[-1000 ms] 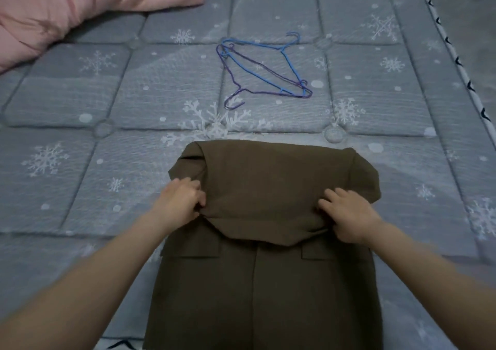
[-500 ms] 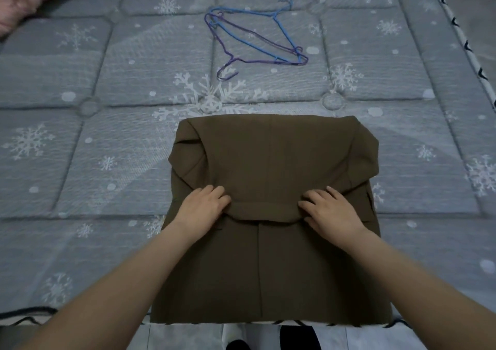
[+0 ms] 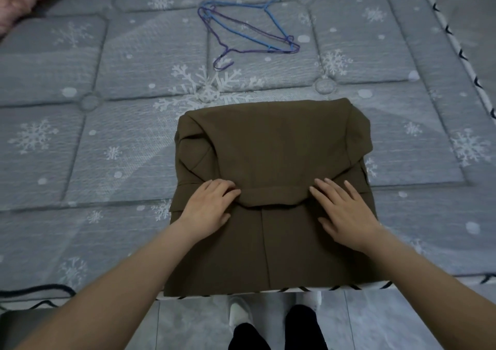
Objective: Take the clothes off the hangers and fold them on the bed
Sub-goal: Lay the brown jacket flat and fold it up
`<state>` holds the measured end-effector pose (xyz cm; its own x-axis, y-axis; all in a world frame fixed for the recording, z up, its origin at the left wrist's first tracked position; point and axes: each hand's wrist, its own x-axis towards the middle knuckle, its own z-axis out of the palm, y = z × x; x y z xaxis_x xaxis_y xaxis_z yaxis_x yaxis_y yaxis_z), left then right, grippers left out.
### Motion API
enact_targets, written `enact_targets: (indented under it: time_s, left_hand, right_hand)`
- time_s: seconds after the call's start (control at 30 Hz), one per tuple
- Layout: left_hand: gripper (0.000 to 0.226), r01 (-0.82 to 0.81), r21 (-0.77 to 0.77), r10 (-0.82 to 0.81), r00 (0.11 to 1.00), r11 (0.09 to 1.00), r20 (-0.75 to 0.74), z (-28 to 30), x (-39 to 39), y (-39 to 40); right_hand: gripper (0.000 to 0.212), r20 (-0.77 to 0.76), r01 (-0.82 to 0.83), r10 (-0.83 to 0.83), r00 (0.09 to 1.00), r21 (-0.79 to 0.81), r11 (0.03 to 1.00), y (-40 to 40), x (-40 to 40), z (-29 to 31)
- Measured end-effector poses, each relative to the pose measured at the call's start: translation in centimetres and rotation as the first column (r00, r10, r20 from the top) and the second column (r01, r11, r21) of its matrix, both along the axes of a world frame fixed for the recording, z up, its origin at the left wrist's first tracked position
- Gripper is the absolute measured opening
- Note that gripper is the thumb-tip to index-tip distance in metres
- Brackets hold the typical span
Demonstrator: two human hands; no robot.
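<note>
On my feed both forearms run bare from the bottom corners of the frame up to the wrists, with no sleeve edge showing anywhere along them. I see no watch, band or ring on the left hand or the right hand. The fingernails look short and unpainted. Below the arms, I make out dark trouser legs, black or nearly so, ending at light, whitish footwear; whether socks or slippers, I cannot tell.
</note>
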<state>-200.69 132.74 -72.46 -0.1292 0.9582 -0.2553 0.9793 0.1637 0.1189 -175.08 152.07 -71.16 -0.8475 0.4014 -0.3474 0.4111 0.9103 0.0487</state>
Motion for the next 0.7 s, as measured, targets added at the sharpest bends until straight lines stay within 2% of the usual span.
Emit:
enact_targets:
  time_s: [0.07,0.17,0.23,0.37,0.47,0.57,0.7]
  left_hand:
    - [0.061,0.006,0.025,-0.006,1.000,1.000,0.001,0.6,0.4,-1.0]
    - [0.033,0.045,0.005,-0.045,0.999,0.999,-0.011,1.5,1.8,-2.4]
    - [0.022,0.013,-0.051,-0.012,1.000,0.999,0.008,1.6,3.0,-3.6]
    - [0.026,-0.045,-0.205,0.037,0.998,0.978,-0.042,0.8,5.4,-6.5]
    - [0.037,-0.122,-0.283,0.101,0.991,0.951,-0.089,-0.9,6.9,-9.2]
    - [0.050,-0.196,-0.167,0.190,0.980,0.966,-0.052,-2.3,7.8,-11.5]
    - [0.059,-0.183,-0.086,0.176,0.981,0.979,-0.081,-3.3,8.1,-13.2]
  right_hand:
    - [0.079,0.001,-0.019,0.019,1.000,0.002,1.000,-0.8,1.2,0.6]
    - [0.079,-0.012,-0.056,0.055,0.998,-0.024,0.998,-1.9,2.6,0.6]
    - [0.075,-0.019,-0.090,0.090,0.996,-0.028,0.996,-2.9,3.8,0.0]
    - [0.067,0.051,-0.092,0.094,0.994,-0.039,0.995,-4.7,6.5,-1.2]
    - [0.070,0.109,-0.072,0.074,0.991,-0.019,0.997,-5.2,8.6,-2.3]
    - [0.074,0.128,-0.099,0.097,0.987,0.007,0.995,-5.1,10.1,-3.6]
    - [0.071,0.111,-0.100,0.100,0.989,-0.001,0.995,-5.5,11.3,-4.7]
